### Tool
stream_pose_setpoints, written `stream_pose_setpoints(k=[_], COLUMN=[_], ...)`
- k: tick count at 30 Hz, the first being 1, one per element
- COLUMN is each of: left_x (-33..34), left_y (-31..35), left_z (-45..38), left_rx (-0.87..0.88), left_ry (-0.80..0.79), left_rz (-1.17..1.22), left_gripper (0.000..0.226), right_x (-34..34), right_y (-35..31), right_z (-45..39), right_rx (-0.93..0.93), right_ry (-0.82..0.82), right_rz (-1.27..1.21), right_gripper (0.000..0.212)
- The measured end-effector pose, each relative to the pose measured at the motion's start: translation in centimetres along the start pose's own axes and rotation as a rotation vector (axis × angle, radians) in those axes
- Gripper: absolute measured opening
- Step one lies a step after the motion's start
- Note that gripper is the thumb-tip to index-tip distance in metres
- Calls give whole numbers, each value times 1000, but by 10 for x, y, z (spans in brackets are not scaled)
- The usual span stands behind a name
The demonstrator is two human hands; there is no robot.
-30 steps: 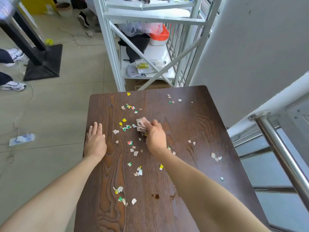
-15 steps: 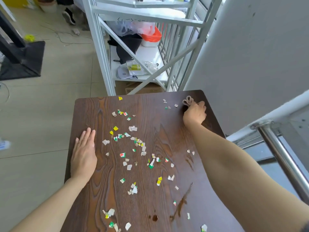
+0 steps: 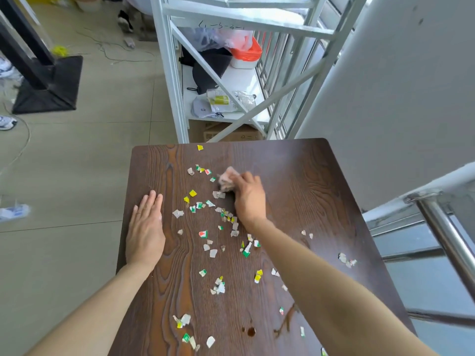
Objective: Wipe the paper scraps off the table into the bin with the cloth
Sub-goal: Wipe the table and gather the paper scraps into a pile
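Where the dark wood-grain bench (image 3: 308, 181) fills the lower centre of the frame, the items stand as follows.

Right hand (image 3: 249, 199): centre of frame, knuckles up, wrist bent, fingers curled tight around a crumpled pinkish cloth (image 3: 226, 179). Cloth protrudes from the upper-left side of the fist and is pressed against the bench top; it is motion-blurred. Forearm runs from the lower right corner diagonally up to the hand, low over the bench.

Left hand (image 3: 145, 233): left-centre of frame, palm down, flat on the bench near its left edge, fingers straight, close together and pointing toward the top of the frame. It holds nothing. Forearm enters from the lower left corner.

Paper scraps (image 3: 226, 217): many small pieces, white, yellow, green and red, scattered over the bench between the two hands and toward the bottom of the frame; the densest patch lies just left of and below the right hand. One yellow scrap (image 3: 200, 147) sits alone near the bench's top edge. A few pale scraps (image 3: 347, 259) lie near the right edge.

White metal shelving rack (image 3: 231, 73): upper centre, beyond the bench, carrying bags and packets.

Bin: not in view.
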State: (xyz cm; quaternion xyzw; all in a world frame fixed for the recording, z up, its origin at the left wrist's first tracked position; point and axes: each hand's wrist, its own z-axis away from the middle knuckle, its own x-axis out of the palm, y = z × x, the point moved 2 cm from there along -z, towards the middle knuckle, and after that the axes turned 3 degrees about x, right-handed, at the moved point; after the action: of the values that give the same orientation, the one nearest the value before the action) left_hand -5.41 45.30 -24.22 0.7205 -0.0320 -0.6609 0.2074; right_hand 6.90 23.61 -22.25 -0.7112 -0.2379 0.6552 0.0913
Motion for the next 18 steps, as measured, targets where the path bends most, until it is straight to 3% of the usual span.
stream_pose_setpoints(k=[6, 8, 13, 18], left_x=[-6, -9, -16, -16], left_y=[3, 3, -1, -13], left_z=[-1, -2, 6, 33], left_rx=[-6, -14, -5, -59], left_ry=[-12, -19, -21, 26], left_rz=[42, 91, 168, 84], left_gripper=[49, 48, 46, 48], right_x=[-2, -10, -28, -7], right_y=[-31, -31, -20, -26], right_z=[60, 59, 2, -56], right_rx=[-348, -378, -57, 365], right_ry=[-200, -194, 35, -35], right_rz=[-90, -89, -50, -80], right_gripper=[39, 36, 28, 31])
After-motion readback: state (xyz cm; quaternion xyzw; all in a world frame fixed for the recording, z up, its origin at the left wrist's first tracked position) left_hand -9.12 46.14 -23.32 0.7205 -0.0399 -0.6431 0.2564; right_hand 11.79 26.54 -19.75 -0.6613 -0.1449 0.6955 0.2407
